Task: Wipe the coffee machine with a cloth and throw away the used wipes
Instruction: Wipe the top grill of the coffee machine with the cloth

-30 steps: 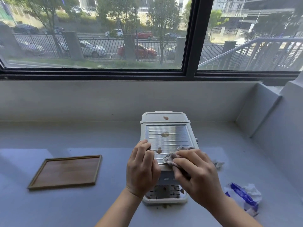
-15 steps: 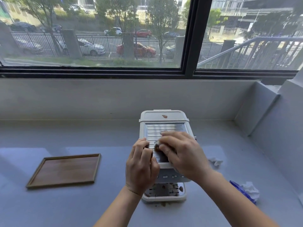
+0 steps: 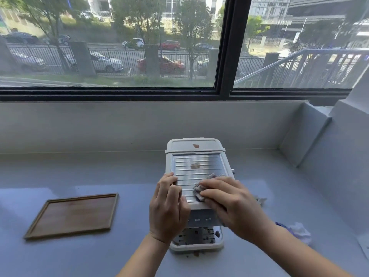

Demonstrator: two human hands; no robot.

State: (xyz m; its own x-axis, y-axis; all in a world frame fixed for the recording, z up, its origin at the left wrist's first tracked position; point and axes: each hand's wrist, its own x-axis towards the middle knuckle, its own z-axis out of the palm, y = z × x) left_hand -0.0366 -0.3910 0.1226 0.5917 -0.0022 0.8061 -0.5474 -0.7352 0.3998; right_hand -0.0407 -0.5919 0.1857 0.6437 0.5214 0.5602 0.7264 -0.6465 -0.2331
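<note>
On the counter, right hand clutches cloth atop coffee machine; left hand grips its edge.

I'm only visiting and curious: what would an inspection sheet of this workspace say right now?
Surface: pale grey counter, with a few brown crumbs in front of the machine.
Job's things: white coffee machine with two brown stains on top and brown bits in its drip tray; grey cloth on its ribbed top plate.
Clutter: wooden tray to the left; crumpled wipes to the right.
Hands: left hand grips the machine's left edge; right hand holds the cloth against the plate.
Cables: nothing seen.
Surroundings: window behind, with a street and parked cars outside.
</note>
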